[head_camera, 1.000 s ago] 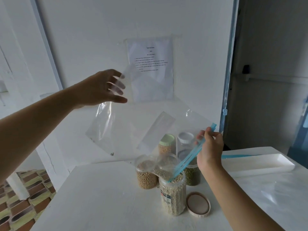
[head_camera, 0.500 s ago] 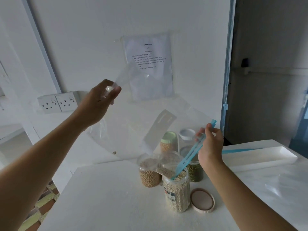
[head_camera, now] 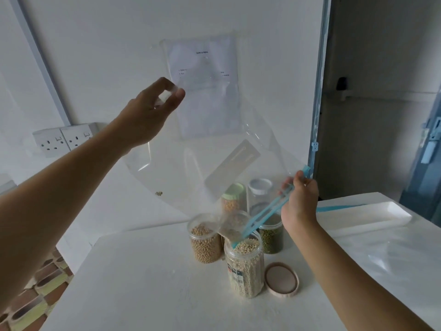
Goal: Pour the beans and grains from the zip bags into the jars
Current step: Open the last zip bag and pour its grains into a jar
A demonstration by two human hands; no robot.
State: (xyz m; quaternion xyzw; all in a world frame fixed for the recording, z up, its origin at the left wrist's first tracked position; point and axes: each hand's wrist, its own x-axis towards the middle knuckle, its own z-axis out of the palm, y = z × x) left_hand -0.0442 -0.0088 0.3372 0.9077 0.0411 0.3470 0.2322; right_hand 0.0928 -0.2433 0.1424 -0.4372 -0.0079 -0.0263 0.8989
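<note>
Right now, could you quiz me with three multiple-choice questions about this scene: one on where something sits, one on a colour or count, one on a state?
1. Where is the loose lid?
A. On the table right of the front jar
B. Screwed on that jar
C. In the white tray

2. What colour is the zip strip of the bag?
A. Red
B. Blue
C. Black

3. How full is the bag?
A. Packed full
B. Half full
C. Nearly empty

Answers:
1 A: the lid lies flat on the tabletop beside the open jar.
2 B: the strip pinched by the right hand is light blue.
3 C: the left hand lifts its corner, and only a few grains cling inside.
</note>
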